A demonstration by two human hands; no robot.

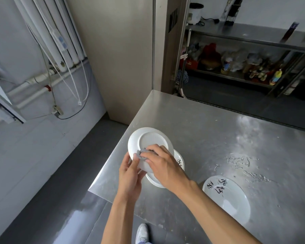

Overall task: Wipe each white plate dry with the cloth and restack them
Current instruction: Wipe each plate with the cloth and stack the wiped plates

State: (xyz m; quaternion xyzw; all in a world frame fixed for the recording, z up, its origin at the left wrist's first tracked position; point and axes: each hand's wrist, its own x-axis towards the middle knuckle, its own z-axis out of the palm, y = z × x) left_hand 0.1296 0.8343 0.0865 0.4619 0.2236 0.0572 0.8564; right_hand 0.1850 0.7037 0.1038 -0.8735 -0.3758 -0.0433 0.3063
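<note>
Nearest the camera, a white shoe (142,232) stood on the grey floor (42,199) beside the near-left corner of the steel table (209,138). On the near right of the tabletop lay a single white plate (227,198), face up, with black brush lettering on its far rim. Further in, near the table's left edge, the left hand (130,173) gripped the lower rim of an upturned plate (149,147), thumb on the side facing the camera and fingers curled behind it, holding it tilted with its foot ring toward the camera. The right hand (163,165) pressed a bunched grey cloth (142,154) against the plate's underside, fingers closed down over it. Directly under the hands, partly hidden by them, sat a stack of white plates (179,161) on the table, the top one also lettered. Water spots (243,162) marked the steel to the right. Far right stood a metal shelf (250,36) crowded with bottles.
</note>
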